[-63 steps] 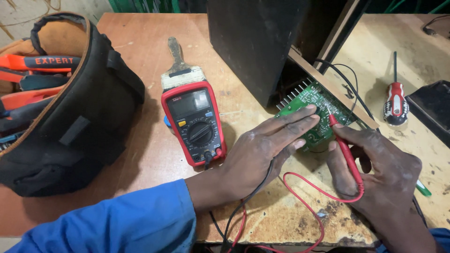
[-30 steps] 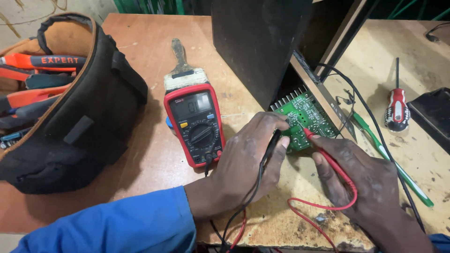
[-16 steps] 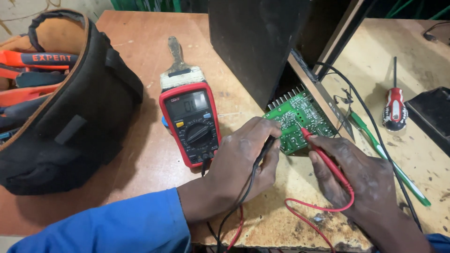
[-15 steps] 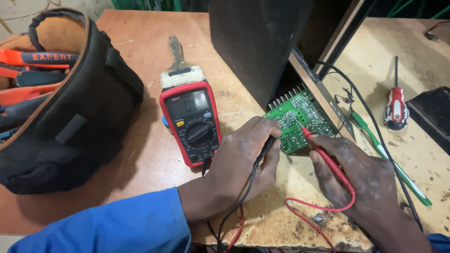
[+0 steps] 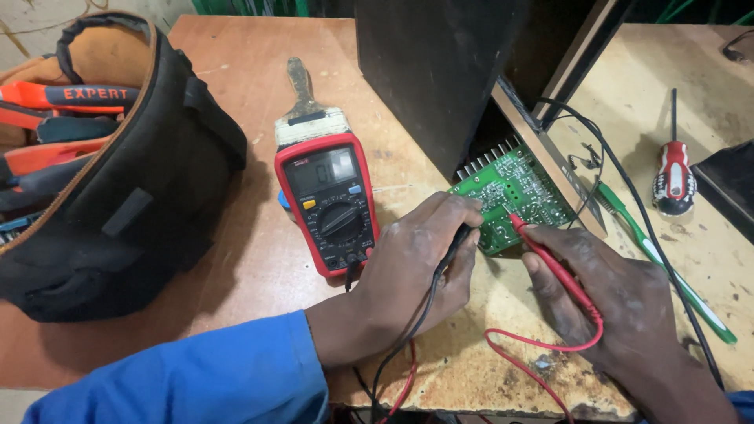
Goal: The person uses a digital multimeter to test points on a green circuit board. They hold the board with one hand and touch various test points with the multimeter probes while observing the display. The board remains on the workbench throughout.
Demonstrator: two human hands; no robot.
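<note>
Since two seconds ago, our left hand (image 5: 412,271) has curled from a flat spread over the board (image 5: 514,196) into a pinch on the black probe (image 5: 454,245), and both probes have drawn in to the board's near edge. Our left fingers are pressed together around that probe, its tip at the board's lower left corner, its black lead (image 5: 408,330) trailing back under the palm. Our right hand (image 5: 620,302) pinches the red probe (image 5: 550,263) between thumb and forefinger, the tip touching the board near its front edge; the red lead (image 5: 542,345) loops across the scuffed bench (image 5: 251,259) below.

We see the green board lying tilted at the foot of a dark cabinet (image 5: 440,71), a row of metal pins along its far edge. Just left of our left hand lies the red meter (image 5: 328,202), face up, its dial turned and its screen lit. A paintbrush (image 5: 308,110) lies behind the meter, bristles touching its top end. Farther left sits a black tool bag (image 5: 133,196), open, with orange-handled tools (image 5: 67,98) inside. To the right, on a paler surface, a red-and-black screwdriver (image 5: 674,177) lies well apart from a green toothbrush (image 5: 667,263), and a black cable (image 5: 628,196) runs from the cabinet past our right hand.
</note>
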